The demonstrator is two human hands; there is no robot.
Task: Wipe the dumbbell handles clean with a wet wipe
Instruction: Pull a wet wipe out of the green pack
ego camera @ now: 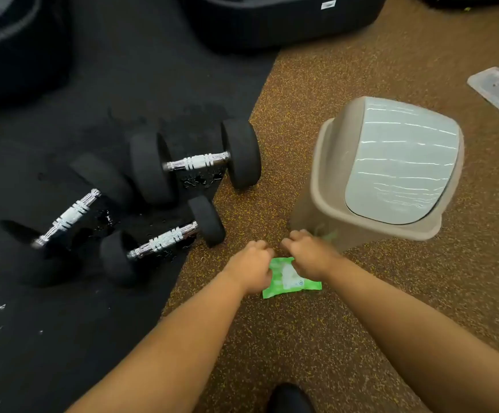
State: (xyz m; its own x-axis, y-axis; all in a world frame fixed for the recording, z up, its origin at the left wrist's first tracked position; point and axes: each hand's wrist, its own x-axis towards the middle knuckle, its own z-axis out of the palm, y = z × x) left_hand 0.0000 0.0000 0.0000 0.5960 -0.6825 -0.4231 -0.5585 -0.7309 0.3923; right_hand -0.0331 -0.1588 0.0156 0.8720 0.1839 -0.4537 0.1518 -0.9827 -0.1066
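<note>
Hands low over brown speckled floor (316, 338), close together. Left hand (251, 263) has fingers curled, at left edge of green wet wipe pack (294, 283). Right hand (309, 254) is curled over pack's far end. Fingertips hidden, so cannot tell if either pinches pack or wipe. Pack lies flat on floor, near beige swing-lid bin (325, 186). Dumbbells lie left of pack at edge of black mat (63, 323) — far dumbbell (196, 162), near dumbbell (161, 242), left dumbbell (66, 216) — chrome handles untouched, droplets (200, 180) on mat beneath.
</note>
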